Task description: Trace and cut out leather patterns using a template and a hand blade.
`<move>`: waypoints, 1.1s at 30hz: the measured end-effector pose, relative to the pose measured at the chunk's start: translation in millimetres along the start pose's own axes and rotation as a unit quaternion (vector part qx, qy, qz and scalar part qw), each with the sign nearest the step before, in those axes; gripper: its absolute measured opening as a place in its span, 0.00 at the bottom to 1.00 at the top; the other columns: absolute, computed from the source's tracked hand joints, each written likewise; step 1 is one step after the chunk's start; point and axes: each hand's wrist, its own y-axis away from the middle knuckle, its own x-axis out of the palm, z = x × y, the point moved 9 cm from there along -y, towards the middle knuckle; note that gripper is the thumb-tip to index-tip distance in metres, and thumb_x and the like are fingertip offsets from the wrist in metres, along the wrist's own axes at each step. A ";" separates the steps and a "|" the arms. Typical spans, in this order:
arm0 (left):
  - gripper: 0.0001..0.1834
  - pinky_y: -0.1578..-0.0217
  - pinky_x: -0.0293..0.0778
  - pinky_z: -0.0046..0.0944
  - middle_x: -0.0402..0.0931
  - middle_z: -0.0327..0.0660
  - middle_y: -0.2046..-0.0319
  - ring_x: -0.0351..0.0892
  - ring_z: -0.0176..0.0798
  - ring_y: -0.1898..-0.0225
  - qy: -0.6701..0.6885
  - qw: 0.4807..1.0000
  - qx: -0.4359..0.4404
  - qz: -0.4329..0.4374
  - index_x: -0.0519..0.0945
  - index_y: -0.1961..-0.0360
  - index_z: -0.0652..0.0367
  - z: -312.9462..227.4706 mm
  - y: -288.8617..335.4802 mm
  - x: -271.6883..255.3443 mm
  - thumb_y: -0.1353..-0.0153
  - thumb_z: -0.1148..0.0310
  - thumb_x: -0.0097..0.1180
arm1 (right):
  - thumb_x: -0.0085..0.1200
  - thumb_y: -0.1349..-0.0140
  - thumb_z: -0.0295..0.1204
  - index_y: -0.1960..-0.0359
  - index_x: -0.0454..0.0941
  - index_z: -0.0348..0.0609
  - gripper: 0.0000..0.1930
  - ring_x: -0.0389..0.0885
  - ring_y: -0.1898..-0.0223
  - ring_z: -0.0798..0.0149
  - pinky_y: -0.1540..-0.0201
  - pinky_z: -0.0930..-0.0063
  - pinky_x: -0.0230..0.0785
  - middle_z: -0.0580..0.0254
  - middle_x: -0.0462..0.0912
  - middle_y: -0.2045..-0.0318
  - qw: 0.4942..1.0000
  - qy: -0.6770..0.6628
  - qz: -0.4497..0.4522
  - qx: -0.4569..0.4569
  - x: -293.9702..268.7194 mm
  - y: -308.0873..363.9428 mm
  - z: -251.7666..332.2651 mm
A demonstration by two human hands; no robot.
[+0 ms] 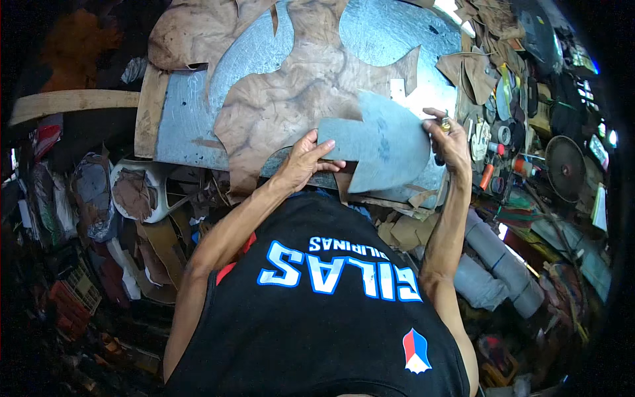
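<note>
Pinching a grey flat sheet (383,145) by its narrow tab with the left hand (307,160), thumb on top and fingers underneath, closed to little more than the sheet's thickness. At the sheet's 3 o'clock side, keeping the right hand (448,135) partly curled, close by the curved edge; impossible to tell whether touching it, or how firmly gripping the small yellowish item (445,124) between the fingers.

Pointing its tab toward 9 o'clock and its broad, rounded end toward 3 o'clock, with the long axis running roughly between, and sharp corners toward 11 and 7. Held over the near part of the metal-topped surface (182,119), partly covering a brown hide (278,106) spread toward 10 o'clock. Farther out, at 3 o'clock, a round fan (565,169); at 9, a white chair (161,198).
</note>
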 end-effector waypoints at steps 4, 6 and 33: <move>0.25 0.59 0.82 0.41 0.75 0.47 0.50 0.82 0.42 0.56 0.093 0.991 0.075 -0.057 0.59 0.39 0.54 -4.5 -4.2 10.1 0.33 0.67 0.53 | 0.57 0.38 0.31 0.46 0.77 0.42 0.18 0.67 0.83 0.80 0.82 0.84 0.58 0.71 0.80 0.75 0.997 -0.058 -0.056 -0.017 -6.6 -11.0 -16.7; 0.25 0.58 0.82 0.42 0.75 0.47 0.50 0.82 0.43 0.55 0.091 0.989 0.096 -0.073 0.59 0.39 0.54 -10.0 -10.3 8.2 0.33 0.68 0.53 | 0.58 0.39 0.31 0.42 0.72 0.40 0.23 0.69 0.84 0.79 0.83 0.85 0.62 0.67 0.84 0.72 0.992 -0.116 -0.051 -0.011 6.9 -18.5 -29.3; 0.45 0.32 0.41 0.62 0.53 0.51 0.31 0.42 0.60 0.28 -0.781 0.538 0.228 -0.222 0.69 0.37 0.55 -108.4 -8.6 -42.5 0.51 0.39 0.62 | 0.58 0.42 0.26 0.44 0.74 0.35 0.22 0.69 0.78 0.81 0.76 0.87 0.62 0.70 0.79 0.70 0.971 -0.143 -0.108 -0.155 -107.2 -46.3 37.7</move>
